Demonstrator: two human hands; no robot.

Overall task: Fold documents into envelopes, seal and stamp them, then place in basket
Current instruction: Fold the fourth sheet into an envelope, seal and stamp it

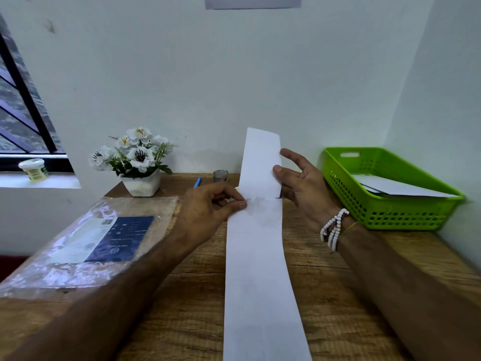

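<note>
white paper first: the long narrow sheet of white paper (256,256), folded down to a strip by the look of it, lies along the wooden tabletop (325,282) towards the person, with its far end bent up off the wood. the left hand (208,212) pinches the sheet's left edge right at the bend, thumb and fingertips closed on it. the right hand (302,183) holds the raised part, thumb on the front and fingers behind. so i'd say it's mid-fold on this document; stuffing, sealing, stamping and dropping it in aren't done yet, and i can't spot a loose envelope or a stamp anywhere. the bright green perforated plastic basket (390,217) over on the right, well apart from the sheet, has flat white envelopes or papers (398,187) in it, so probably at least one is finished. as for writing: the crinkly clear plastic packet (78,246) on the left has a dark blue printed label (125,238) and what looks like a barcode, but the text is too small to read.
</note>
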